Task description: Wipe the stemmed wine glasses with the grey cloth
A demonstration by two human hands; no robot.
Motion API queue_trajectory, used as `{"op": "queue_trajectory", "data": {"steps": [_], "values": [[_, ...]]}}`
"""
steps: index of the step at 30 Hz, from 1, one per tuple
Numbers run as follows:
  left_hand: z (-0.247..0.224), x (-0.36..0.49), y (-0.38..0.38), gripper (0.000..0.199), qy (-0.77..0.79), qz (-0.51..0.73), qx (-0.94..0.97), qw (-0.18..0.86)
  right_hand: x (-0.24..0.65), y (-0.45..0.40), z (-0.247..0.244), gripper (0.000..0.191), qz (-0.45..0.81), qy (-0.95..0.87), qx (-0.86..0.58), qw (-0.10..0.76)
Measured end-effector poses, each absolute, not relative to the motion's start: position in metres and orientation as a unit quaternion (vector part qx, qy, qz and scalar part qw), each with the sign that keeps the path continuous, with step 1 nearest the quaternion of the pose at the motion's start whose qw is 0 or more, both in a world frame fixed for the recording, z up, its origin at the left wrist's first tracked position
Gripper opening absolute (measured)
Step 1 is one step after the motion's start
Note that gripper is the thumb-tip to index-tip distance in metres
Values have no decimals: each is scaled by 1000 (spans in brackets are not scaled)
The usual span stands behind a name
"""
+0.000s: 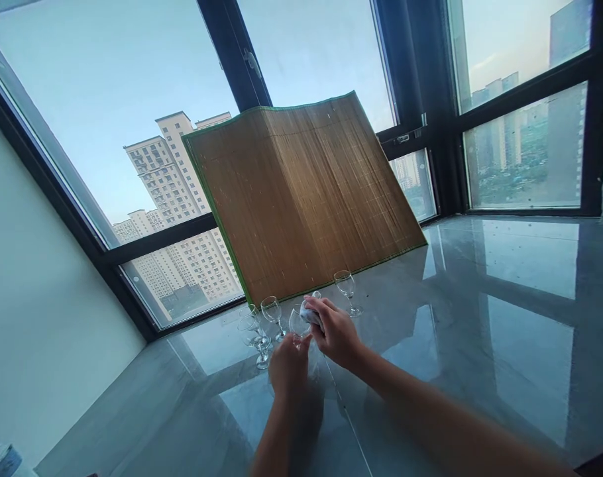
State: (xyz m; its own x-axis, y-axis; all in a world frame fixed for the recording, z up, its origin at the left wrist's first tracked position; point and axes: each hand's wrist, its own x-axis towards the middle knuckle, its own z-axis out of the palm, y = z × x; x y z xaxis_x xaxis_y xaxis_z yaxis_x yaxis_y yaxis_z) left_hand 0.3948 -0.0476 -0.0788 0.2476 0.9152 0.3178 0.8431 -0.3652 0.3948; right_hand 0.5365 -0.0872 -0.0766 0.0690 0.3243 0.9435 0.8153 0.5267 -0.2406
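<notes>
My left hand (289,364) is closed low on a small stemmed wine glass (297,324), whose clear bowl shows above my fingers. Against that bowl, my right hand (334,334) grips a bunched white cloth (311,314). Left of the held glass, several similar glasses stand upright close together, among them a front wine glass (260,356) and a back wine glass (272,310). One more wine glass (345,286) stands apart, beyond my right hand. My fingers hide the held glass's stem and part of the cloth.
Glossy grey floor tiles (405,411) reflect the windows. A brown bamboo mat (306,205) with green edging leans on the dark window frame (182,232) behind the glasses. A pale wall (43,265) rises at left. A partly seen blue-and-white object (3,460) is at the lower left corner.
</notes>
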Motion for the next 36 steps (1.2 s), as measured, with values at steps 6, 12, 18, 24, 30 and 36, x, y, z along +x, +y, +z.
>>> {"op": "queue_trajectory", "data": {"steps": [6, 12, 18, 24, 30, 36], "values": [[-80, 393, -46, 28, 556, 242, 794, 40, 538, -83, -81, 69, -160, -598, -491, 613], [-85, 392, -46, 30, 517, 264, 813, 49, 540, -81, -79, 72, -169, -547, -515, 638], [-87, 393, -47, 31, 511, 262, 817, 44, 542, -80, -78, 66, -133, -528, -523, 655], [-85, 393, -47, 30, 529, 228, 817, 25, 539, -87, -75, 56, -83, -564, -551, 610], [-80, 392, -49, 32, 559, 199, 805, -17, 542, -92, -71, 58, -25, -610, -557, 563], [-80, 391, -49, 34, 561, 195, 804, -37, 547, -87, -74, 65, 44, -621, -538, 569]]}}
